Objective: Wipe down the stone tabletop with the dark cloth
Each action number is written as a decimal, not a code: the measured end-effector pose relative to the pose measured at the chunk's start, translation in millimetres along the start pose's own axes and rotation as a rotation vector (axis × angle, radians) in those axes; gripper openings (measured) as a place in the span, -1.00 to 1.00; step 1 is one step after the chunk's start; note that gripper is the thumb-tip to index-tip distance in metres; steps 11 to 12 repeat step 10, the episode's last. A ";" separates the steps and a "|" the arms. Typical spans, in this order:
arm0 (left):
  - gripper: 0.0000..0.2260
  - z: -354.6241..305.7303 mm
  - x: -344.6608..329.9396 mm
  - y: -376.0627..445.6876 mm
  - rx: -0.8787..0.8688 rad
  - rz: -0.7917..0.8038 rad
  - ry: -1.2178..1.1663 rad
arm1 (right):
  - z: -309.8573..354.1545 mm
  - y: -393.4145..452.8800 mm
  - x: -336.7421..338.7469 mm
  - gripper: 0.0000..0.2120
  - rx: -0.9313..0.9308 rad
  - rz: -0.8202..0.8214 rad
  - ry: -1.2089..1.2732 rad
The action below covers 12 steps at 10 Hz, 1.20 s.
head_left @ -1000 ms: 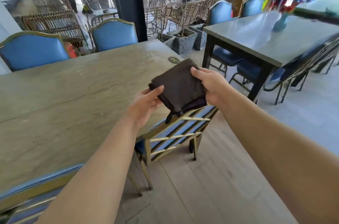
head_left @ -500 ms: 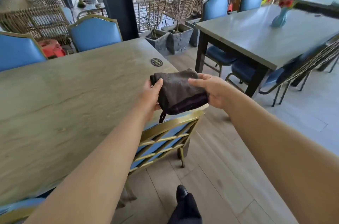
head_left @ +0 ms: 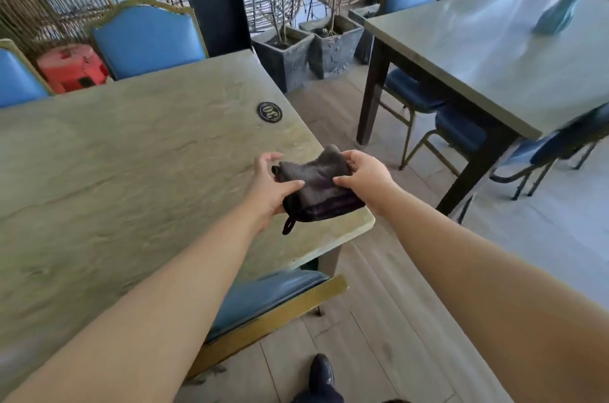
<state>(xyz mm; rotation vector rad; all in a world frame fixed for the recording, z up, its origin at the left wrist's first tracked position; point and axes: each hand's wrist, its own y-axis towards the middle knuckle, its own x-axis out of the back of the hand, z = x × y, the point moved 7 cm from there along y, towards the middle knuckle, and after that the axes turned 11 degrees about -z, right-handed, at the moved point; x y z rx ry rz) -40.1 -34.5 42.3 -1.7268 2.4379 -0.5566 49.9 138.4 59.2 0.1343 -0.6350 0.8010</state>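
Folded dark brown cloth point(head_left: 318, 186): we hold it over the near right corner of the pale stone counter point(head_left: 131, 171), whether touching we cannot tell. Left hand point(head_left: 268, 186) grip pinches its left side, thumb on top; right hand point(head_left: 364, 176) grip pinches its right side. Counter surface leftward bare save a round black numbered disc point(head_left: 270, 111). Two grey square planters point(head_left: 329, 46) beyond hold bare stems. Blue padded chair point(head_left: 263, 300) tucked under the near edge.

The cloth point(head_left: 316, 181) is dark brown; the desk point(head_left: 131, 155) mottled grey-green stone; the chair point(head_left: 148, 36) blue, gold-framed; the stool point(head_left: 72, 68) red.
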 end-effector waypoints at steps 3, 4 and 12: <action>-0.65 42.3 -21.8 28.9 -0.072 -0.127 0.447 | -46.8 29.2 -33.7 -0.54 0.052 0.117 -0.139; -0.57 53.4 -26.0 29.9 -0.117 -0.111 0.700 | -55.7 28.0 -39.4 -0.56 0.082 0.115 -0.169; -0.37 60.5 -45.9 -11.2 -0.012 0.428 1.344 | -50.7 14.0 -70.8 -0.75 0.594 0.288 -0.520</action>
